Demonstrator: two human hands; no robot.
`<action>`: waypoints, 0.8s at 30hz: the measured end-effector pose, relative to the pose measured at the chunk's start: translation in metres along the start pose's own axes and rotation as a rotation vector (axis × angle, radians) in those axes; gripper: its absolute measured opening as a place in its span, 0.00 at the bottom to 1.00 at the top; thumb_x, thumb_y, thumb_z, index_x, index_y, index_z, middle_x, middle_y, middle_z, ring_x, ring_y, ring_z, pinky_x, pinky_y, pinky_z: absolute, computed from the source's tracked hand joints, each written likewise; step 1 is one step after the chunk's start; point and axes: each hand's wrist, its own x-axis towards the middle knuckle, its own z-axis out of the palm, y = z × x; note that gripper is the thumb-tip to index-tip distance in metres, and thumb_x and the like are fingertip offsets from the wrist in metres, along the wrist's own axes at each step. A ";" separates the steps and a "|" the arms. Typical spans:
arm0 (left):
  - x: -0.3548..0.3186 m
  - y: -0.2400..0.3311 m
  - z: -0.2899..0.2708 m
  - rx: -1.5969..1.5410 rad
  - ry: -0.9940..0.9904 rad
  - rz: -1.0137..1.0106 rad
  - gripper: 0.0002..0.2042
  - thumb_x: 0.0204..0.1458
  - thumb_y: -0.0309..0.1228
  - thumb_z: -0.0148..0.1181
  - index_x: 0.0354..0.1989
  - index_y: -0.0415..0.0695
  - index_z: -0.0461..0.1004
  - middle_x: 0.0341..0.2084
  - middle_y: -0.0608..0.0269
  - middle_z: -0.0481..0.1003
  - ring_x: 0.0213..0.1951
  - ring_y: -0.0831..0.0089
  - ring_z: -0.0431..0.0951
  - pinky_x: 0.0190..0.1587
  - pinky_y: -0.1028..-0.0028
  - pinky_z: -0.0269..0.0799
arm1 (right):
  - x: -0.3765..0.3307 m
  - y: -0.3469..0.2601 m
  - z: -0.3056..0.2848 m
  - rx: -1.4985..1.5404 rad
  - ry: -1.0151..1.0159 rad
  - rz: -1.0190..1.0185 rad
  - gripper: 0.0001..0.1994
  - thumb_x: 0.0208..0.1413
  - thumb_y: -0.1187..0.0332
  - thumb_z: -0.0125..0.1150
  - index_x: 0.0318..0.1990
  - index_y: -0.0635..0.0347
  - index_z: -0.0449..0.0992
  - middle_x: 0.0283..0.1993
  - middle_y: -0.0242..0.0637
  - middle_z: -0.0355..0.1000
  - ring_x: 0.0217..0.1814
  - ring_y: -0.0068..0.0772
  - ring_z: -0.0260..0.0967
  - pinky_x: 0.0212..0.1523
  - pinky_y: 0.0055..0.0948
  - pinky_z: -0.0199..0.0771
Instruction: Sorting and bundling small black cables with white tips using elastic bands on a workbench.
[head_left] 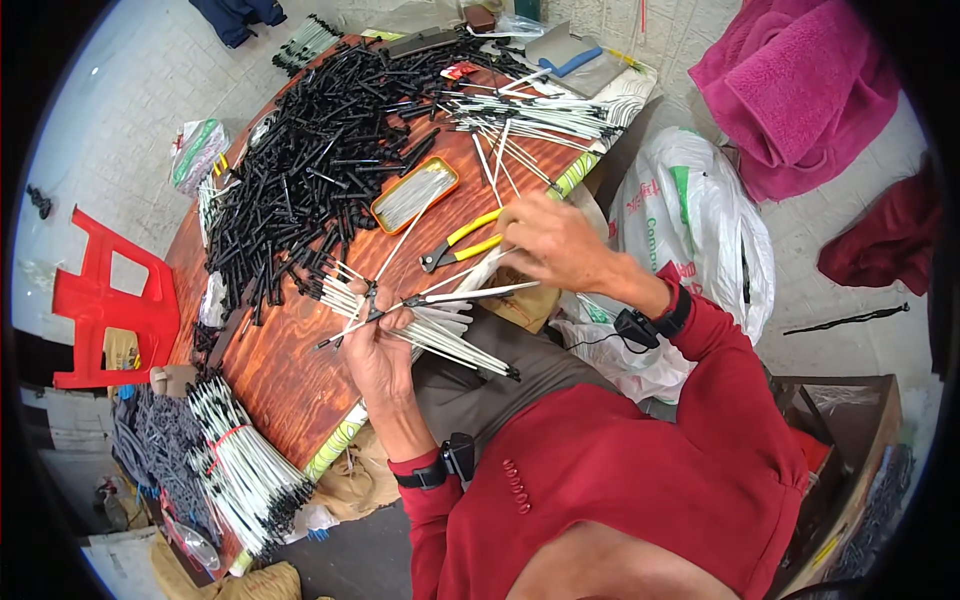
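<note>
Head view shows a reddish wooden surface [290, 370] carrying a big heap of black plastic pieces [320, 160], with yellow-handled pliers [462, 243] lying near its right edge. Over its near edge the left hand [378, 345] grips a fan of thin white rods [440, 335]. The right hand [555, 245] pinches one white rod [480, 294] whose other end reaches the left hand's fingers.

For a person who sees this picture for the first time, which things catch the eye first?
A big heap of black plastic parts covers the far end of the wooden table. In the middle, the left hand and right hand hold thin white rods, with yellow-handled pliers just beyond.
</note>
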 end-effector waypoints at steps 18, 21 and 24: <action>-0.028 0.021 -0.013 -0.368 0.017 -0.205 0.12 0.57 0.20 0.49 0.49 0.45 0.67 0.28 0.68 0.62 0.27 0.80 0.63 0.32 0.79 0.62 | -0.036 -0.085 -0.060 0.215 -0.196 0.496 0.12 0.55 0.63 0.63 0.43 0.58 0.76 0.28 0.40 0.75 0.30 0.43 0.74 0.30 0.38 0.70; -0.030 0.021 -0.017 -0.361 0.065 -0.207 0.12 0.57 0.21 0.49 0.49 0.44 0.67 0.27 0.69 0.62 0.27 0.79 0.63 0.31 0.79 0.62 | -0.035 -0.080 -0.043 0.509 -0.240 0.595 0.13 0.58 0.63 0.61 0.46 0.59 0.75 0.28 0.36 0.73 0.29 0.34 0.72 0.30 0.32 0.68; -0.028 0.028 -0.018 -0.354 0.051 -0.187 0.11 0.57 0.21 0.48 0.48 0.44 0.67 0.26 0.69 0.62 0.27 0.79 0.63 0.32 0.78 0.63 | -0.035 -0.061 -0.020 0.878 -0.407 0.730 0.14 0.61 0.63 0.59 0.49 0.62 0.73 0.26 0.29 0.70 0.28 0.22 0.67 0.30 0.26 0.65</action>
